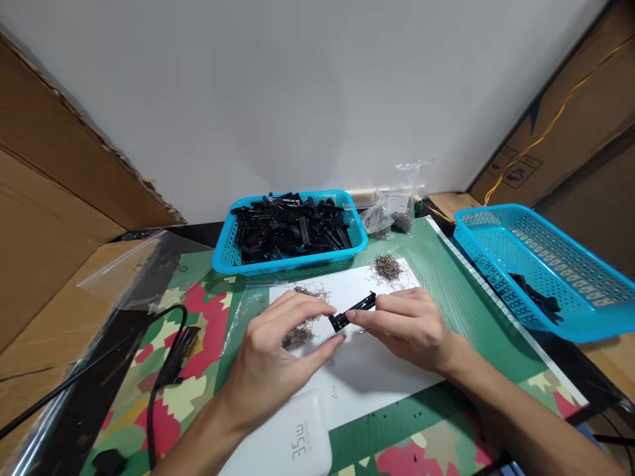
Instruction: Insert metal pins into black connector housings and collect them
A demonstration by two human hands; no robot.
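Note:
My right hand (409,324) grips a narrow black plastic part (364,305) that has small slots and holes along it. A thin metal tip (363,332) pokes out below my right fingers; the rest of that tool is hidden in the hand. My left hand (278,350) holds its thumb and fingers apart around the near left end of the part, with a gap showing. Beneath the hands lies a white sheet (370,377). Small wire springs or clips (297,338) are heaped behind my left hand, and another pile of small metal pieces (387,267) lies beyond.
A blue basket (290,266) full of black parts stands at the back. At right, another blue basket (590,311) holds a few black pieces. Clear plastic bags (401,210) sit by the wall. A white power bank (302,436) lies in front, a black cable (151,410) at left.

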